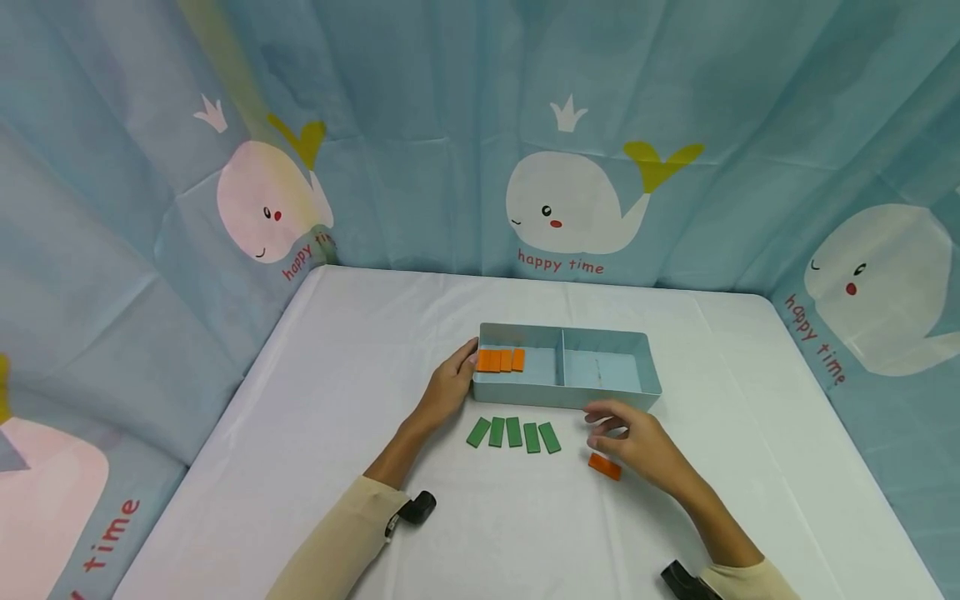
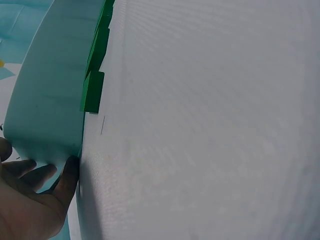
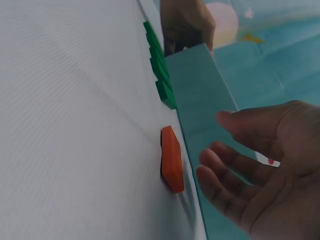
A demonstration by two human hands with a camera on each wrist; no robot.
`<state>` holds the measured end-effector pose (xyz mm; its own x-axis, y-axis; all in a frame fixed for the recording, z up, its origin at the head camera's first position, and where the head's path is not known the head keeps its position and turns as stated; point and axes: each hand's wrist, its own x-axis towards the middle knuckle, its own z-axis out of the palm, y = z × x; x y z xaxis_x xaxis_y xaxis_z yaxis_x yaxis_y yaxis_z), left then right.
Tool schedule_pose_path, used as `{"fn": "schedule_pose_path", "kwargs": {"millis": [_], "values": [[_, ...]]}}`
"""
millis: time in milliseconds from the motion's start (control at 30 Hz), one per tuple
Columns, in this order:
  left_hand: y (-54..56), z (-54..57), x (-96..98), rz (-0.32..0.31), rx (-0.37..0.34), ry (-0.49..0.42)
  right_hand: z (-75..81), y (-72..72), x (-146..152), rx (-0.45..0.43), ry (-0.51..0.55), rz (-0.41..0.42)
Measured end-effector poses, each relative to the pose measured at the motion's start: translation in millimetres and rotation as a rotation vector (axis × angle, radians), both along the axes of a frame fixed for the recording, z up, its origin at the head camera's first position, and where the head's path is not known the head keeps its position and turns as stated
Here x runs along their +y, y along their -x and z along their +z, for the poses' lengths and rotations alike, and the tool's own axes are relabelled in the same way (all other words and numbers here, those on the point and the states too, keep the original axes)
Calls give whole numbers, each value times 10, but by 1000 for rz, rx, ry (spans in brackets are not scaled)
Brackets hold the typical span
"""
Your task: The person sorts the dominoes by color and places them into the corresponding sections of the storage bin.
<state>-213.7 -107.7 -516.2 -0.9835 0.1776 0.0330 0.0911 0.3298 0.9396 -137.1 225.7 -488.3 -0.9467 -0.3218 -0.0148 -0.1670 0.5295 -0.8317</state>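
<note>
Beside the box [image 1: 540, 394], the right hand [image 1: 636, 440] (fingers parted, empty) should pinch the lone orange tile [image 1: 604, 467] squarely, left hand [image 1: 446, 390] gripping the box.

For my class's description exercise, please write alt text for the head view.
A person's left hand touches the left end of a two-compartment blue box with orange tiles in its left compartment. The right hand, empty, hovers near a lone orange tile; five green tiles lie on the white cloth before the box.
</note>
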Motion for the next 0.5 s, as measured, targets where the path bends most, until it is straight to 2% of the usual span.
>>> {"fn": "schedule_pose_path", "kwargs": {"millis": [500], "values": [[-12,20,-7,5,8,17,-49,-150,191,-104,-38,-58]]}}
